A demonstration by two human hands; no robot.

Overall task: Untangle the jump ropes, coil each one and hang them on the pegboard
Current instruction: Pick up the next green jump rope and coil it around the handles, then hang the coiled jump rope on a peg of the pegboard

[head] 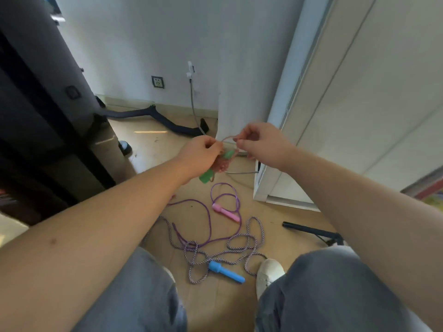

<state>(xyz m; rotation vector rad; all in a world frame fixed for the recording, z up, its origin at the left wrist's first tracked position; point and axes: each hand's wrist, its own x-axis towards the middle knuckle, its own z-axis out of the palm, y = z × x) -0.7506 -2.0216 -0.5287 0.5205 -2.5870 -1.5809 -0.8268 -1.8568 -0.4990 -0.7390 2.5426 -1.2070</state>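
Observation:
My left hand (201, 155) grips a coiled pink rope (221, 164) with green handles (206, 175) held up in front of me. My right hand (260, 143) pinches a loop of that same pink rope just beside the left hand. Below on the wooden floor lies a thin purple rope (208, 219) with a pink handle (225, 212). It is tangled with a purple-and-white braided rope (239, 248) that has a blue handle (226, 271). The pegboard is out of view.
A white cabinet (335, 116) stands at right and a dark machine (36, 116) at left. A black hose (153, 116) and grey cable (194, 109) run along the wall. A black tripod (314, 232) lies at right. My white shoe (268, 274) is near the braided rope.

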